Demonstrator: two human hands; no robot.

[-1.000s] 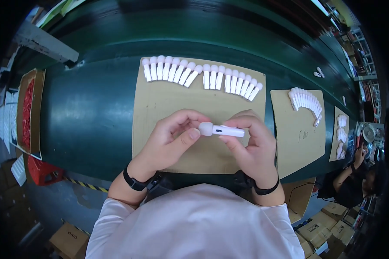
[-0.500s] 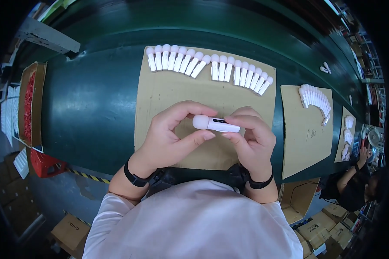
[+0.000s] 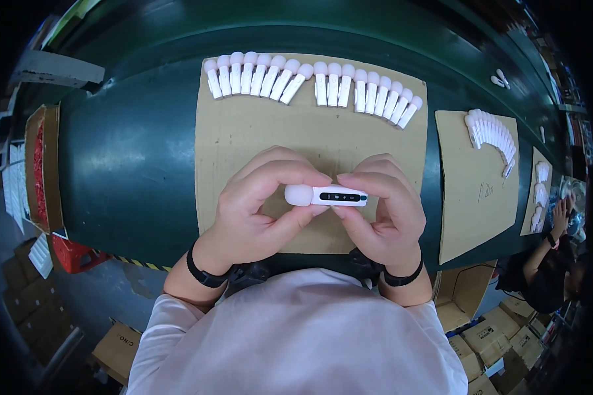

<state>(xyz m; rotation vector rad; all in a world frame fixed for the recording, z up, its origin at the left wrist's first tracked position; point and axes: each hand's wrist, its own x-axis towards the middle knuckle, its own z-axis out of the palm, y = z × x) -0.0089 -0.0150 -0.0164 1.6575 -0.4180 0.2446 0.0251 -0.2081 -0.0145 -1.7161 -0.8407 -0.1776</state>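
The white round-headed device (image 3: 327, 195) is now rolled over, its dark panel (image 3: 344, 197) facing up instead of tilted away, leaving that side viewable. Over the cardboard sheet (image 3: 296, 125), left hand (image 3: 244, 209) and right hand (image 3: 398, 212) pinch it, fingers (image 3: 369, 182) parted only by its thickness.

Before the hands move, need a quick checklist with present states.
1. Left hand pinching the white device near its round head: ok.
2. Right hand pinching its body: ok.
3. Dark panel facing the camera, not covered by fingers: ok.
4. Row of similar devices on the cardboard sheet, apart from both hands: ok.
5. Device switched on: cannot tell.
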